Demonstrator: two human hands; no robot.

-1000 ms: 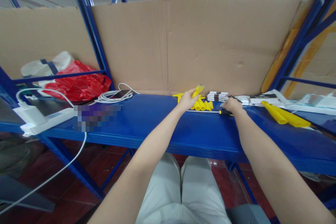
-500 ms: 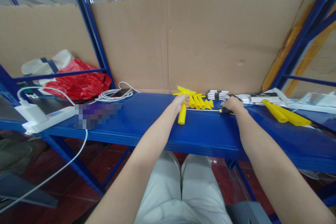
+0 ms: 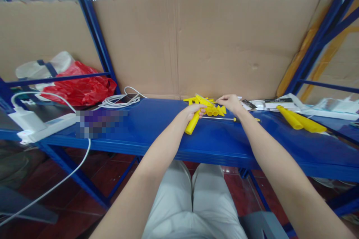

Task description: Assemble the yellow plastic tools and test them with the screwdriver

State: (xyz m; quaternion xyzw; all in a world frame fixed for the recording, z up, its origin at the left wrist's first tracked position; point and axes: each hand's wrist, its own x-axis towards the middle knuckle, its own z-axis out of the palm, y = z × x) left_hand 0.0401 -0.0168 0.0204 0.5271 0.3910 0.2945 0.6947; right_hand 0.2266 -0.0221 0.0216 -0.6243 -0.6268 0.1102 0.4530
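Note:
My left hand (image 3: 195,110) is closed around a yellow tapered plastic tube (image 3: 192,125). The tube tilts, its wide end toward me and its narrower yellow part beyond my fingers. My right hand (image 3: 230,104) is just right of the tube's far end, thumb and fingers pinched together; anything between them is too small to make out. Several more yellow tubes (image 3: 214,112) lie side by side behind my left hand. A screwdriver (image 3: 218,118) with a long metal shaft lies in front of them, its yellow-and-black handle partly behind my right wrist.
Two larger yellow cones (image 3: 301,121) lie on the blue shelf (image 3: 157,127) at right, before white packets (image 3: 280,103). At left are a coiled white cable (image 3: 120,101), a red plastic bag (image 3: 84,86) and a power strip (image 3: 60,125). Cardboard (image 3: 224,44) stands behind.
My right hand has moved left from beside the screwdriver handle and white-and-black packets to the far end of the held tube. My left hand has tilted the tube, its near end swinging left.

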